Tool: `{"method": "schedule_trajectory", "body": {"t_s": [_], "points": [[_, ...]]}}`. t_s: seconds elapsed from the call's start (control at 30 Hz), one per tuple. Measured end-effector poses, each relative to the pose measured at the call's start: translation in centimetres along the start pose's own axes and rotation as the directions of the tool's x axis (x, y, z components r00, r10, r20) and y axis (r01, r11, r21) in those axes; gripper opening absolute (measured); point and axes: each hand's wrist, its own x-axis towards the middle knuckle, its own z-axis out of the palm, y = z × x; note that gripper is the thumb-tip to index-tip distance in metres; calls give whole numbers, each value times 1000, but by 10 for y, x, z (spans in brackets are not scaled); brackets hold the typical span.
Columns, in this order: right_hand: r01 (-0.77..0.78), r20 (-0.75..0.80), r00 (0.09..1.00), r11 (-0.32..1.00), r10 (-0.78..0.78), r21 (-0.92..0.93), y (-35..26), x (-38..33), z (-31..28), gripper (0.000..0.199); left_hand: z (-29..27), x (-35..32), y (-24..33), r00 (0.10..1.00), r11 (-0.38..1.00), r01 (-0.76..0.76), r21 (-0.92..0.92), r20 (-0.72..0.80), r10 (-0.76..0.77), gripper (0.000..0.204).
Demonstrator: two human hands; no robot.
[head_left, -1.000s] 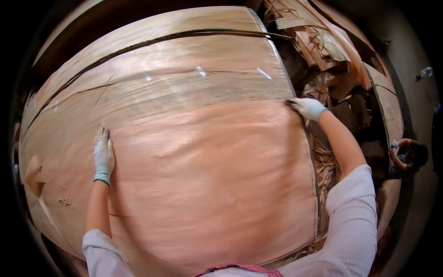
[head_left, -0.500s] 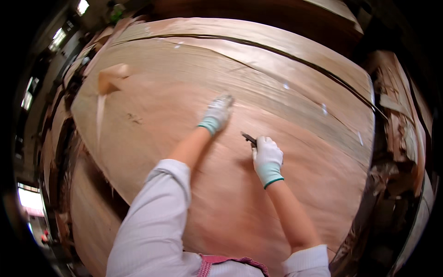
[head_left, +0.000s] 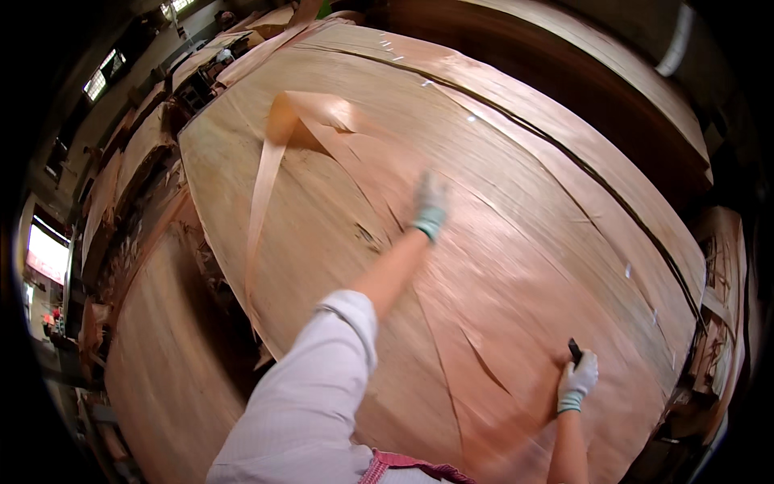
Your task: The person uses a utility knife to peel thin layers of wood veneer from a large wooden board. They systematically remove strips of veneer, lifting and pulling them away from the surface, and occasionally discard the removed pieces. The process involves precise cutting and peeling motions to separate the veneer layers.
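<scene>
My left hand (head_left: 430, 206), in a pale green-cuffed glove, reaches out flat over the large thin reddish-brown wood veneer sheet (head_left: 516, 242); motion blur hides its grip. A long torn veneer strip (head_left: 266, 194) curls up beyond it. My right hand (head_left: 577, 379) grips a small dark tool (head_left: 574, 350) against the sheet's near edge.

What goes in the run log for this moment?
left hand: reaching over large thin wood veneer sheet, blurred | right hand: holding small dark tool
</scene>
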Motion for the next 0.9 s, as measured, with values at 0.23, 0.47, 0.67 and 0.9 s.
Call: {"method": "schedule_trajectory", "body": {"t_s": [0.23,0.47,0.67,0.9], "points": [[-42,6,999,999,42,-30,-7,-1,3,22,-244,224,-140,915,984,139,109,-394,-85,82],[-28,24,999,989,32,-145,-10,-1,0,15,-264,297,-148,910,943,333,26,-272,-314,109],[-15,46,999,994,20,-106,-20,7,5,15,-273,312,-96,970,863,66,-501,-171,-174,46],[-69,63,995,983,80,-171,-24,8,0,13,-364,269,45,810,876,-409,-257,-544,219,41]]}}
